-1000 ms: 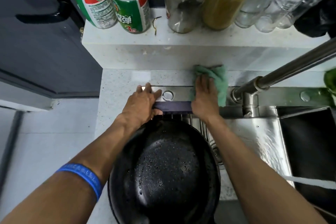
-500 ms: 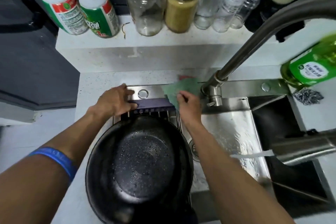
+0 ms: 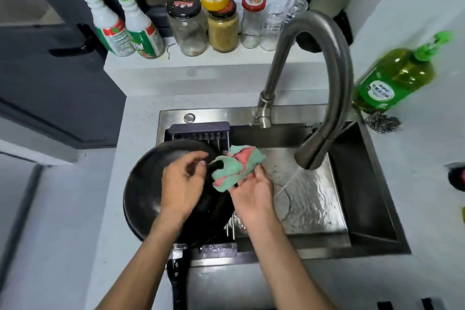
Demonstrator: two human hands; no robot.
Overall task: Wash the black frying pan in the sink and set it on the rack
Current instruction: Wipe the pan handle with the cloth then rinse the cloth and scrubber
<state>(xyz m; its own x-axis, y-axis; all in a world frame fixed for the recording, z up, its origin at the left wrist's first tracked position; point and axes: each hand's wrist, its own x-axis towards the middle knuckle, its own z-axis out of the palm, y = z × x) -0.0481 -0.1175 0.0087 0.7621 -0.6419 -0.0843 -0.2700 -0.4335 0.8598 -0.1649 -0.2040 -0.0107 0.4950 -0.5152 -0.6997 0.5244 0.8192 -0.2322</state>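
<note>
Frying pan, black, sits on the rack over the left part of the sink, bowl up, handle pointing toward the person past the sink's near edge. Left hand hovers over the pan w/ fingers loosely curled & apart, holding nothing. Right hand is just right of the pan's rim, fingers clamped on a crumpled green & pink cloth; cloth hangs between both hands, partly over the pan's edge. Faucet arches over the basin, thin stream of water running down onto the wet steel floor. Steel scourer lies on the bench at the sink's far right corner, green soap bottle just behind it. On the ledge behind: two spray bottles at left, then a row of jars.
</note>
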